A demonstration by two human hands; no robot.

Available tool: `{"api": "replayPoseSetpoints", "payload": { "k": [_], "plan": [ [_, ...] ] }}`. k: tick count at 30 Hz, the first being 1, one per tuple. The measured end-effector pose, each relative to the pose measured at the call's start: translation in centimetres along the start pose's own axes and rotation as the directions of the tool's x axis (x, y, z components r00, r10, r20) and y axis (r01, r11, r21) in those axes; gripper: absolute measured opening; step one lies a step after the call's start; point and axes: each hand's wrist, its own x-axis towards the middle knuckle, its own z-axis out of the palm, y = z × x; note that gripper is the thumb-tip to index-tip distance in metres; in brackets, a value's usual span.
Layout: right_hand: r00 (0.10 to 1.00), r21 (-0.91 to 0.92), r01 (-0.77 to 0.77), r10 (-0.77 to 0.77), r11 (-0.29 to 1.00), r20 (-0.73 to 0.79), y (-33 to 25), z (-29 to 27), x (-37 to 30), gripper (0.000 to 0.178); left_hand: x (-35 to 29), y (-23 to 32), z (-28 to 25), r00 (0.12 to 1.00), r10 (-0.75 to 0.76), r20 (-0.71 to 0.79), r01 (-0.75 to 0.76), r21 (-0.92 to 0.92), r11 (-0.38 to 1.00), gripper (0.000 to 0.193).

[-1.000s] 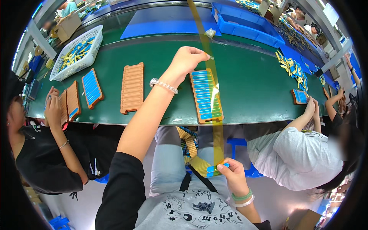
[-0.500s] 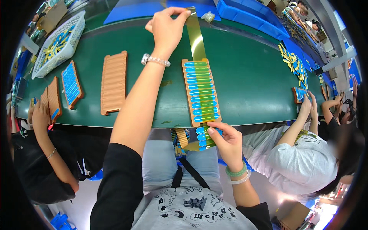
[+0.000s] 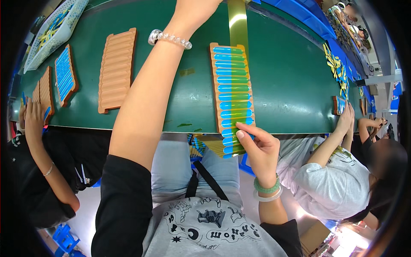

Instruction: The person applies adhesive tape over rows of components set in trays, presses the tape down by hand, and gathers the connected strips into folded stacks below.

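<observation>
My left hand (image 3: pixel 198 15) reaches to the far side of the table; its fingers are cut off by the upper edge of the picture. Close by it, a band of yellowish clear tape (image 3: pixel 238 28) runs down over a brown grooved tray (image 3: pixel 214 77), along a row of blue sticks (image 3: pixel 224 88) lying crosswise in the grooves. At the tray's near end my right hand (image 3: pixel 263 150) pinches, between thumb and fingers, the taped strip of blue sticks (image 3: pixel 230 141), whose end hangs past the table edge above my lap.
To the left lie a bare brown tray (image 3: pixel 115 70), a tray of blue sticks (image 3: pixel 65 77) and a white basket (image 3: pixel 55 36) of sticks. Co-workers' hands (image 3: pixel 36 118) work at both sides. A loose pile of sticks (image 3: pixel 336 70) lies at right, a blue bin (image 3: pixel 299 17) behind.
The view has shifted, and my left hand's fingers have passed out of the top of the picture. My right hand has moved slightly up toward the tray, still pinching the strip.
</observation>
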Motion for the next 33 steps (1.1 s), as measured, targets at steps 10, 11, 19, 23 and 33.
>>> {"api": "replayPoseSetpoints", "payload": {
  "k": [10,11,19,23,33],
  "plan": [
    [1.0,-0.037,-0.008,0.009,0.999,0.006,-0.5,-0.1,0.1,0.022,-0.3,-0.3,0.2,1.0,0.011,-0.023,-0.01,0.048,0.999,0.037],
    [1.0,-0.05,-0.005,0.006,0.999,0.009,-0.6,-0.1,0.1,0.022,-0.4,-0.4,0.3,1.0,0.009,-0.023,-0.008,0.048,0.999,0.037],
    [1.0,-0.018,-0.011,0.011,1.0,0.004,-0.5,0.1,0.0,0.022,-0.4,-0.5,0.2,1.0,0.011,-0.012,-0.011,0.029,1.0,0.037],
    [1.0,-0.024,-0.016,0.016,1.0,0.019,-0.4,-0.1,0.0,0.021,-0.4,-0.4,0.2,1.0,0.007,-0.003,-0.006,0.05,0.999,0.036],
    [0.891,-0.809,0.441,-0.299,0.389,0.343,-5.9,-0.2,0.1,0.037,-0.5,-0.2,-0.3,1.0,-0.007,0.015,0.007,0.017,1.0,0.038]
  ]
}}
